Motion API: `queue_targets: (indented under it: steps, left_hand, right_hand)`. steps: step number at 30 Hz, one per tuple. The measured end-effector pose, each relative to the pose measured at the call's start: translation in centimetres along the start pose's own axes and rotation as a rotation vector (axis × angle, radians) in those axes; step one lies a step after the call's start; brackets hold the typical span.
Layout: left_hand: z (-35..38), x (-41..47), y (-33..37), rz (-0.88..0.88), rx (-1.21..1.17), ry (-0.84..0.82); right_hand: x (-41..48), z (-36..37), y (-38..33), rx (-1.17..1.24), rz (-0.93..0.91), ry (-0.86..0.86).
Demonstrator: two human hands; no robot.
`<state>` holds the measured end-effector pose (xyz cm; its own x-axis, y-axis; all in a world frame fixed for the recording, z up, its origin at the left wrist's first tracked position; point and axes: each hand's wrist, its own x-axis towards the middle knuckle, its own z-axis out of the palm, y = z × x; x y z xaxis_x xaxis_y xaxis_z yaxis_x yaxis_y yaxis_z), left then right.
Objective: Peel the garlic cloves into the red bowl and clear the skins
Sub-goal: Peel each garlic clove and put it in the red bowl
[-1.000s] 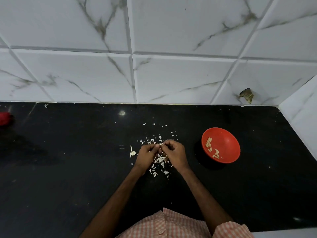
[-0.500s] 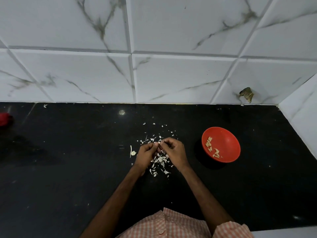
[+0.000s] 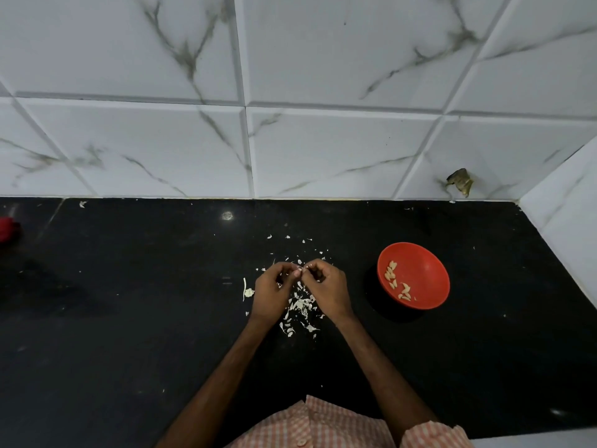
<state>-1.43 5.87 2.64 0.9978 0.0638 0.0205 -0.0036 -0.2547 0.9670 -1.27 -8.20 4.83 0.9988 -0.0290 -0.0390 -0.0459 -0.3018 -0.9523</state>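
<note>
One red bowl (image 3: 428, 271), perhaps ten peeled cloves (image 3: 392, 275).

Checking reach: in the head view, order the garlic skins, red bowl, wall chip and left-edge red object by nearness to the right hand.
1. garlic skins, beside the right hand
2. red bowl, right
3. wall chip, back right
4. red object, far left

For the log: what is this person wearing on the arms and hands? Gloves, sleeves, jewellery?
No gloves: the left hand and right hand are bare, with no ring, watch or bracelet visible. Forearms are uncovered. The shirt is orange-and-white checked, short-sleeved, with a pale button on the front.
</note>
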Motion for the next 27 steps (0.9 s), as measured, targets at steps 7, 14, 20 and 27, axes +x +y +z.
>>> queue_targets:
  steps: [7, 14, 20, 27]
  left_hand:
    - [0.1, -0.1, -0.6, -0.078, -0.082, 0.045]
    - [0.1, -0.3, 0.0, -0.141, -0.233, 0.034]
    - [0.0, -0.2, 0.9, -0.208, -0.354, 0.076]
    - [-0.6, -0.2, 0.6, -0.127, -0.212, 0.072]
  right_hand:
    - [-0.2, 0.2, -0.2, -0.033, -0.032, -0.008]
    - [-0.5, 0.4, -0.1, -0.079, -0.018, -0.081]
    - [-0.7, 0.4, 0.5, -0.291, 0.029, -0.161]
    - [0.4, -0.3, -0.1, -0.239, -0.132, 0.002]
